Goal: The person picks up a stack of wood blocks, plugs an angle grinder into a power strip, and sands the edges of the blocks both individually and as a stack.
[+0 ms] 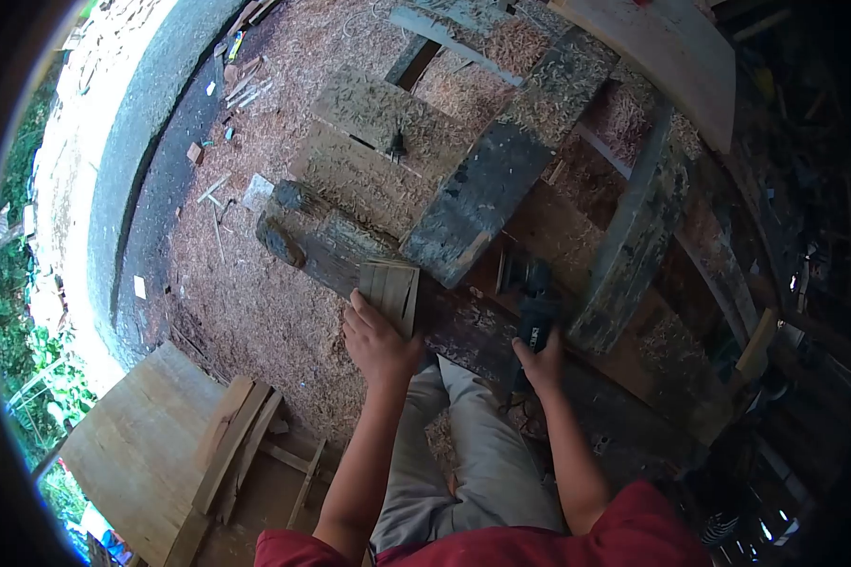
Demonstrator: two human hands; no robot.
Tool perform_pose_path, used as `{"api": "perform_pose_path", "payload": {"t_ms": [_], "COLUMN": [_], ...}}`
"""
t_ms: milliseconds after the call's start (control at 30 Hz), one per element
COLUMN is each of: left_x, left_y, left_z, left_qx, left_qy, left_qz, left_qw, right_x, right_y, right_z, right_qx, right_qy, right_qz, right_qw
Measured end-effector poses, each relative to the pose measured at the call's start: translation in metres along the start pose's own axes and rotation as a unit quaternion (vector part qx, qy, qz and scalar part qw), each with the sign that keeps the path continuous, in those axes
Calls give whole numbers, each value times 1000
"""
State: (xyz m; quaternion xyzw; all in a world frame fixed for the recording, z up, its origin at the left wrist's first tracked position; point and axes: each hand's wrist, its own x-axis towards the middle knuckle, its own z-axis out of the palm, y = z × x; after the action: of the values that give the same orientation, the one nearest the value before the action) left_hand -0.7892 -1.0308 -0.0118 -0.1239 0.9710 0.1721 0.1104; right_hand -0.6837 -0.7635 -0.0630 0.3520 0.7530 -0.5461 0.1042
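Observation:
My left hand (380, 345) is closed on the near end of a short wooden block (389, 288), which has dark lines along its length. The block rests against a thick, weathered timber beam (336, 241) in front of my knees. My right hand (542, 361) is wrapped round the dark body of an angle grinder (538, 317) with pale lettering. The grinder's head points away from me and to the left, over the boards. Shadow hides the details of its disc.
Wood shavings (255, 312) cover the ground. A dark plank (487, 203) and another heavy beam (633, 241) lie ahead. To the left are a plywood sheet (113, 435) and several offcuts (236, 439). A black plug (397, 144) lies on a board. A pale panel (676, 57) stands at upper right.

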Motion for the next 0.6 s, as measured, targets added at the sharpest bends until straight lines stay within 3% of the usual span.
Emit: {"api": "perform_pose_path", "payload": {"t_ms": [167, 300, 400, 500, 600], "left_x": [2, 2, 10, 18, 25], "left_y": [1, 1, -7, -31, -60], "left_z": [-5, -20, -30, -37, -32], "left_qx": [-12, -20, -138, -274, -341], "left_qy": [-15, -25, -79, -123, -172], "left_qz": [1, 26, -15, -36, -45], "left_qw": [1000, 999, 987, 953, 923], "right_x": [-9, -18, -23, -21, -25], "right_y": [-8, -32, -24, -39, -36], "right_z": [-2, 0, -5, -13, -5], "right_qx": [-120, -220, -299, -288, -274], "right_qy": [22, 32, 83, 31, 84], "right_qz": [-64, -52, -76, -23, -47], "right_qw": [991, 974, 948, 957, 957]}}
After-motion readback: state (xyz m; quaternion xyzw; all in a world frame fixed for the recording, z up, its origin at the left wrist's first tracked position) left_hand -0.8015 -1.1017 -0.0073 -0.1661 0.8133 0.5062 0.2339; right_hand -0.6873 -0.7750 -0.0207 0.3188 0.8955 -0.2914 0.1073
